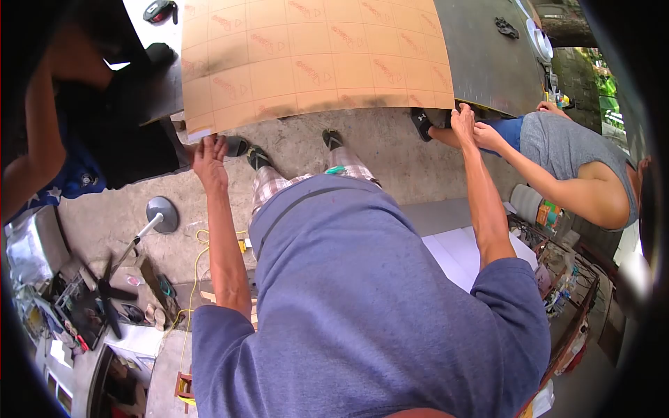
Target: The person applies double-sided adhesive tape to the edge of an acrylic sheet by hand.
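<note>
A large orange-brown sheet (313, 63), printed with rows of red marks and a square grid, lies flat on a dark tabletop (488, 66) in front of me. My left hand (211, 160) is at its near left corner, fingers closed at the edge beside a small white patch (200, 134). At the near right corner, my right hand (462, 125) pinches the sheet's edge. Dark smudges run along the near side of the sheet. A co-worker's hand (484, 136) is right beside my right wrist.
A person in a grey sleeveless top (578, 146) is at the right, another person in dark clothes at the left. A tape measure (159, 10) lies at the far left. Behind me are a pedestal fan (108, 289), a yellow cord (189, 306) and white panels (453, 254).
</note>
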A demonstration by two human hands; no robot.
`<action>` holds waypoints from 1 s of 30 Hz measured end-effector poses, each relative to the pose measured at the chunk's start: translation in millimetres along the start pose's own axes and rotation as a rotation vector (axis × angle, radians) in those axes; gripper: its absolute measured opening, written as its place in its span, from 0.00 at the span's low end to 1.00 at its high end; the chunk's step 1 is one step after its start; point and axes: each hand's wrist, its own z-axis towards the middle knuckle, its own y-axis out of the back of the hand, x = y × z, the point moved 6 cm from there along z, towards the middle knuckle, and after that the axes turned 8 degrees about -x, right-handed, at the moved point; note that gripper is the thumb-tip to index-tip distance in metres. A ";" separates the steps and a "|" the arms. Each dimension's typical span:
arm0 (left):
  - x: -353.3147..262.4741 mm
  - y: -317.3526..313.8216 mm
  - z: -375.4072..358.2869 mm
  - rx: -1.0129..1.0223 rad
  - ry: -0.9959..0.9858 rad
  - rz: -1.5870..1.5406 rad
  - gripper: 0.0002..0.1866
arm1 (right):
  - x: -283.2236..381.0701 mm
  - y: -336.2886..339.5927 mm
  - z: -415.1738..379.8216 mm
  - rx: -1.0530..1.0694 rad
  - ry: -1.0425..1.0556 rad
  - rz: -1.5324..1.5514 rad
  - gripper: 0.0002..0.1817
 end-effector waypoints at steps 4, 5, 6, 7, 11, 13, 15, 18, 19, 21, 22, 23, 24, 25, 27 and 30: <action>66.7 -80.3 -84.3 0.180 0.228 0.080 0.27 | -28.3 -31.3 32.7 0.217 -0.268 0.381 0.19; 76.8 -101.3 -97.4 0.191 0.242 0.089 0.28 | -32.1 -39.7 30.5 0.291 -0.378 0.509 0.18; 88.3 -123.6 -108.7 0.204 0.258 0.096 0.28 | -35.8 -38.6 31.1 0.203 -0.365 0.572 0.16; 98.5 -144.9 -116.2 0.210 0.231 0.119 0.29 | -47.5 -40.9 33.2 0.252 -0.356 0.630 0.15; 115.7 -184.1 -114.4 0.096 0.111 0.057 0.16 | -45.0 -62.3 32.0 0.477 -0.409 0.782 0.11; 124.6 -176.0 -97.7 -0.035 0.041 -0.001 0.09 | -40.1 -66.1 26.7 0.551 -0.398 0.740 0.11; 113.2 -164.3 -88.8 -0.090 -0.039 0.022 0.08 | -35.5 -72.0 17.0 0.637 -0.392 0.794 0.10; 105.2 -157.7 -72.9 -0.122 -0.117 0.093 0.07 | -8.7 -49.0 -4.4 0.657 -0.387 0.799 0.09; 104.1 -154.0 -71.4 -0.125 -0.131 0.114 0.07 | -6.4 -47.1 -7.5 0.651 -0.369 0.794 0.09; 105.1 -153.4 -69.5 -0.110 -0.177 0.095 0.07 | -4.4 -46.6 -8.3 0.637 -0.324 0.773 0.09; 106.9 -154.4 -72.4 -0.136 -0.177 0.101 0.09 | 1.8 -40.4 -10.6 0.626 -0.310 0.766 0.10; 111.0 -156.6 -79.2 -0.169 -0.173 0.111 0.11 | 5.9 -39.3 -10.8 0.641 -0.276 0.729 0.09; 119.5 -164.8 -87.0 -0.132 -0.120 0.089 0.13 | 10.3 -37.1 -11.3 0.654 -0.242 0.693 0.09; 125.0 -173.0 -95.3 -0.095 -0.079 0.068 0.14 | 11.8 -39.4 -10.2 0.666 -0.213 0.669 0.09; 157.4 -182.1 -124.9 0.012 0.051 0.096 0.17 | 14.2 -35.0 -5.0 0.728 -0.133 0.631 0.09; 207.8 -210.3 -171.4 0.216 0.226 0.215 0.22 | 33.7 -12.6 13.5 0.855 0.203 0.402 0.10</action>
